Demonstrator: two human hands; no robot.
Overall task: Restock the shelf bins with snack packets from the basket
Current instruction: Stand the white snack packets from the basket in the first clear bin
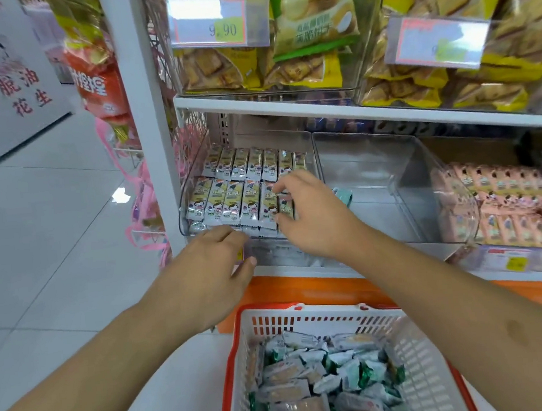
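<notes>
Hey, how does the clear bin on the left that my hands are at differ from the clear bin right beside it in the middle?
The left bin is packed with neat rows of yellow-and-white packets; the middle bin is nearly empty, holding just one greenish packet. Your right hand reaches into the left bin and your left hand is at its front edge; nothing touches the middle bin. Both are clear plastic on the same shelf.

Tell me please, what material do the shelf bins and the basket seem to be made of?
The shelf bins look like clear glossy hard plastic: the packets show through the walls, and the edges glint. The basket looks like matte white moulded plastic with slotted walls and an orange rim.
</notes>
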